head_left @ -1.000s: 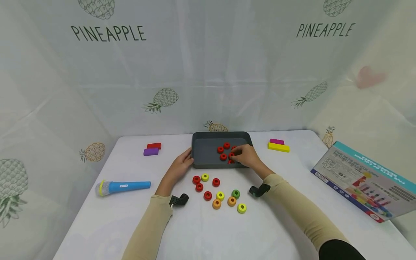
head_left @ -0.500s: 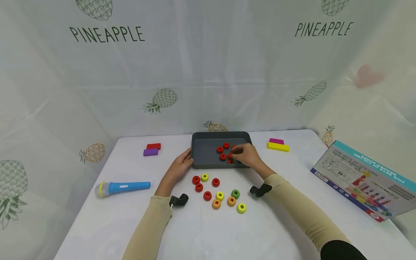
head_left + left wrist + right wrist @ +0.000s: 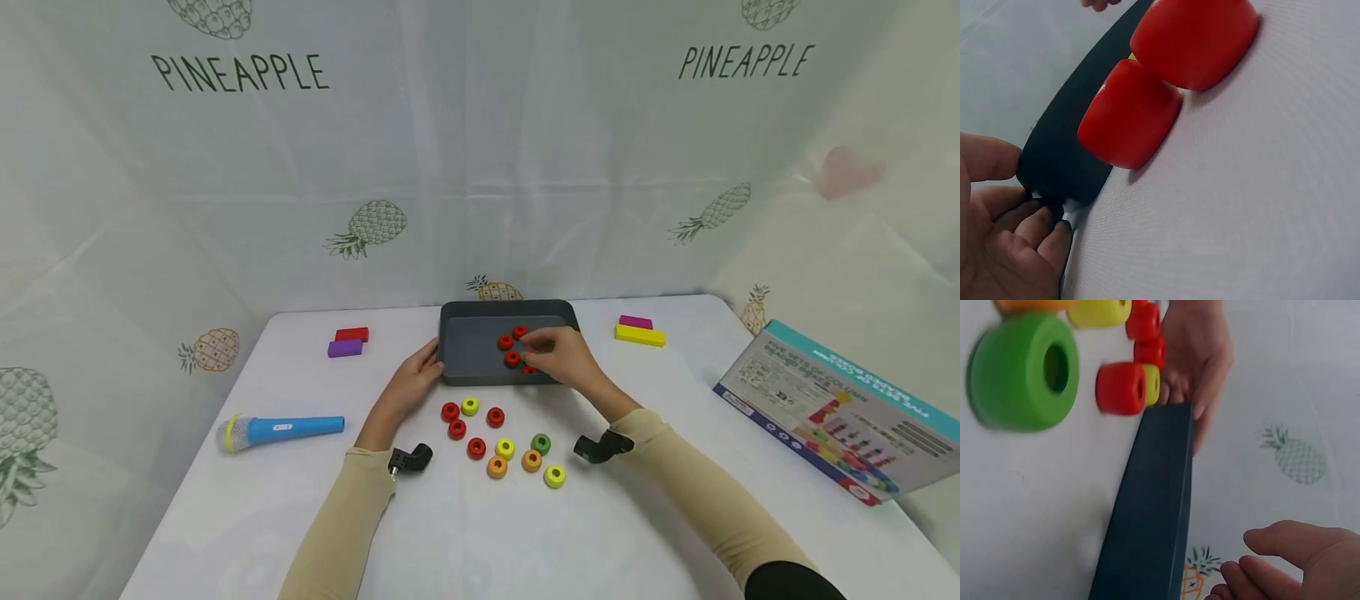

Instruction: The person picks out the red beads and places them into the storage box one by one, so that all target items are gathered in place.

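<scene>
My left hand (image 3: 408,385) grips the left edge of a dark grey tray (image 3: 468,346); in the left wrist view, the thumb and fingers (image 3: 1038,225) close on its corner. Several red beads (image 3: 512,359) with holes lie in the tray's right half. Above them hovers my right hand (image 3: 567,358), thumb and fingers apart, partly hiding some beads. No bead shows between these fingers in the right wrist view, where the right hand (image 3: 1291,565) is beyond the tray's wall (image 3: 1144,519). More red beads (image 3: 496,417) lie on the table in front of the tray.
Yellow (image 3: 555,476), orange (image 3: 497,467) and green (image 3: 541,443) beads lie on the white table (image 3: 450,542). A toy microphone (image 3: 288,428) lies left. Coloured blocks (image 3: 345,347) sit back left, yellow and magenta blocks (image 3: 640,335) back right. A box (image 3: 840,408) stands at the right.
My right hand has risen slightly and its thumb and fingers have spread from the red bead they were at. My left hand keeps its place on the tray.
</scene>
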### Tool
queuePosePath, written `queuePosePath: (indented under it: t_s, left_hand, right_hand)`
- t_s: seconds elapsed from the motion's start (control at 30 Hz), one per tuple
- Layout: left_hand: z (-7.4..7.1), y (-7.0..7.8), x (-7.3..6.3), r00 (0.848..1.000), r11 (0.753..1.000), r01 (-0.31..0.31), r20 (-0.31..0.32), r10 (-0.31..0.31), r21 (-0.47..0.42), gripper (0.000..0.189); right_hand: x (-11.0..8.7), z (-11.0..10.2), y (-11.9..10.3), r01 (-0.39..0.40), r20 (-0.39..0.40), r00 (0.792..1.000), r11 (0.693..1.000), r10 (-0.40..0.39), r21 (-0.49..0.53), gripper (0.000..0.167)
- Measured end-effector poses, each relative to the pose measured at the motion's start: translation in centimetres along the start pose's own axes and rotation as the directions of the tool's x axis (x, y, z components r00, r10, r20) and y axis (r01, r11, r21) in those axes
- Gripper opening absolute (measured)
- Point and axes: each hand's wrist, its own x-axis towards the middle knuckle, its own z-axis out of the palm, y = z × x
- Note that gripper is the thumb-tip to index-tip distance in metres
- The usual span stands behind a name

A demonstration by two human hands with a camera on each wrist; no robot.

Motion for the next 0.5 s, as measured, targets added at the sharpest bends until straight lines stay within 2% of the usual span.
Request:
queuePosePath:
  t_s: [0.17, 0.37, 0.5]
  left_hand:
    - [0.0, -0.1, 0.0, 1.000, 1.000, 0.006, 0.007, -0.006, -0.001, 0.061]
    - [-0.1, -0.3, 0.2, 1.000, 1.000, -0.006, 0.005, 0.006, 0.013, 0.061]
    - [-0.1, -0.2, 0.1, 1.000, 1.000, -0.010, 0.010, 0.010, -0.004, 0.061]
  right_hand:
    - [-1.1, 0.5, -1.1, 0.007, 0.028, 1.000, 1.000, -0.008, 0.014, 0.033]
    - [-2.2, 1.4, -2.0, 0.091, 0.043, 0.995, 0.996, -0.091, 0.005, 0.032]
    - [-3.0, 2.1, -2.6, 0.103, 0.064, 0.993, 0.994, -0.104, 0.022, 0.032]
